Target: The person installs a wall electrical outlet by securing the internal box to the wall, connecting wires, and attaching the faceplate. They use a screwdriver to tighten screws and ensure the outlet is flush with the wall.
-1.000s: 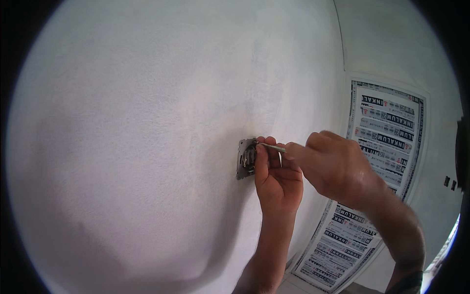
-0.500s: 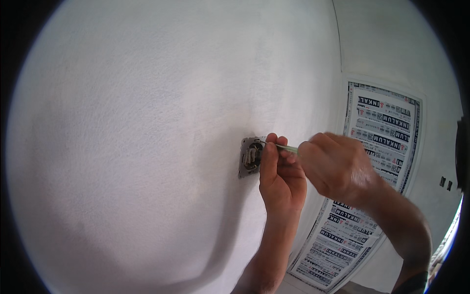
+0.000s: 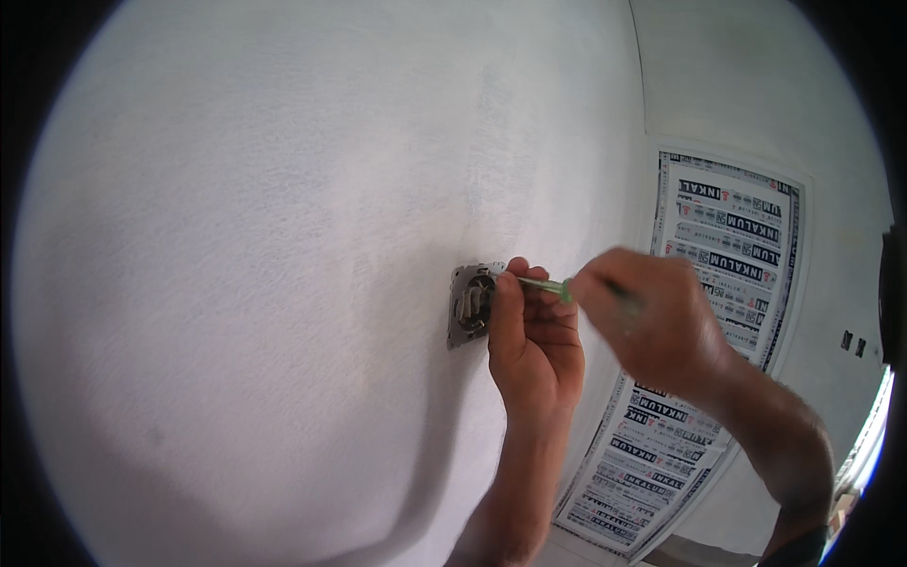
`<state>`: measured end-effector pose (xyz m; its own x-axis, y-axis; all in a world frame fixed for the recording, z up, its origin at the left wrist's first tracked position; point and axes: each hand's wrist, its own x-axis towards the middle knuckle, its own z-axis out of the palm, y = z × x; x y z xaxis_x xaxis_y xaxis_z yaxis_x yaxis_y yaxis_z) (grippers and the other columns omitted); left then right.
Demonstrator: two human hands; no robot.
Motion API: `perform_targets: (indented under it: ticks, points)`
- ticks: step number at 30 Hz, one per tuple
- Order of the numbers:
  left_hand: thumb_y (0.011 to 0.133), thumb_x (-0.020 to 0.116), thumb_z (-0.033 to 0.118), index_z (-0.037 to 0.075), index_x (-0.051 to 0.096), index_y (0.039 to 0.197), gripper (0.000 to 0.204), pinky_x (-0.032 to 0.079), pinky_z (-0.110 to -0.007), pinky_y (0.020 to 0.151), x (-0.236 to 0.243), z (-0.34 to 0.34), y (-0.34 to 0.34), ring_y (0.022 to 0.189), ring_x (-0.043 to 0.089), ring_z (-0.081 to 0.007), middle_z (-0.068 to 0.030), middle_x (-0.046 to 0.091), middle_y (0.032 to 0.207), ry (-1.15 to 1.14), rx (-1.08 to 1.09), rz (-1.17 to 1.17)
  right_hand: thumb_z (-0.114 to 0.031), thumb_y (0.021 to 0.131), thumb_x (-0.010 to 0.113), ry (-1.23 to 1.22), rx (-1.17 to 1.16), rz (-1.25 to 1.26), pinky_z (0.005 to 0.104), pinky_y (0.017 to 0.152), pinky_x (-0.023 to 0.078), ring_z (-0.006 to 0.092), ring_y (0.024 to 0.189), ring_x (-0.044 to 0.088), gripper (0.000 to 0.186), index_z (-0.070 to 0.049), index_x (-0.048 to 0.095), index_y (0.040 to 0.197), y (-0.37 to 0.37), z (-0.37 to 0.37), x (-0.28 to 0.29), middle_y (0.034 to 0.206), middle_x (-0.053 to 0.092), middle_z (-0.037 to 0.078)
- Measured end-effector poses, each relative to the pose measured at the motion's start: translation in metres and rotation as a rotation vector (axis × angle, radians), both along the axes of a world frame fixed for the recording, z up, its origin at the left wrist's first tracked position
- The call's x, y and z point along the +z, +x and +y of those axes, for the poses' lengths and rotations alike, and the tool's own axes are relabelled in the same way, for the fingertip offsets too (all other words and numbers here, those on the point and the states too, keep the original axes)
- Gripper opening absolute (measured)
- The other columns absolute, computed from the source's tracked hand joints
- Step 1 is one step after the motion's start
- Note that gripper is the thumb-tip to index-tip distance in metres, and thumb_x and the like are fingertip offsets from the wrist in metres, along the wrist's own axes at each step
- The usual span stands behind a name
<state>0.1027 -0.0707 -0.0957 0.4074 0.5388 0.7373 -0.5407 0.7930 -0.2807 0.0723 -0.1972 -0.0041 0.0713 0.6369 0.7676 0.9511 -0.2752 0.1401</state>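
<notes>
A square electrical wall insert [image 3: 457, 326], with a grey metal frame and a dark round middle holding pale parts, sits on the white wall. It is a switch or a socket; I cannot tell which. A screwdriver with a green handle [image 3: 565, 289] points at its upper right part, the tip hidden by fingers. My left hand [image 3: 540, 364] is beside the insert's right edge, thumb and fingers pinched around the screwdriver's thin shaft. My right hand [image 3: 666, 321] is closed around the handle, its fingers blurred by motion.
White rough wall [image 3: 236, 265] spreads across the left and middle. On the adjoining wall to the right, a tall panel [image 3: 732, 227] is covered in printed protective film. Two small dark slots [image 3: 853, 344] lie beyond it, with a bright opening [image 3: 869, 439] at the lower right.
My right hand has turned about the handle, and more of the green part shows between the hands. The whole view has shifted a little, moving the insert slightly left in it.
</notes>
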Motion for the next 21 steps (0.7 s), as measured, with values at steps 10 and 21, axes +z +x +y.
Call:
perform_targets:
  ticks: [10, 21]
  points:
    - [0.108, 0.064, 0.021, 0.004, 0.069, 0.114, 0.020, 0.056, -0.023, 0.075, -0.005, 0.002, -0.003, 0.084, 0.067, -0.0102, -0.0062, 0.073, 0.099, 0.004, 0.016, 0.049, -0.018, 0.099, 0.067, -0.132, 0.043, -0.828, 0.0336, 0.056, 0.052, 0.0167, 0.062, 0.061, 0.022, 0.004, 0.071, 0.100, 0.012, -0.003, -0.002, 0.075, 0.066, 0.011]
    - [0.108, 0.064, 0.027, 0.008, 0.068, 0.112, 0.020, 0.055, -0.025, 0.073, -0.003, 0.005, -0.003, 0.079, 0.065, -0.0089, -0.0036, 0.071, 0.093, -0.009, 0.054, 0.072, -0.030, 0.098, 0.072, -0.149, -0.028, -0.902, 0.0384, 0.063, 0.055, 0.0222, 0.066, 0.064, 0.034, 0.004, 0.072, 0.099, 0.004, -0.010, 0.003, 0.083, 0.072, 0.016]
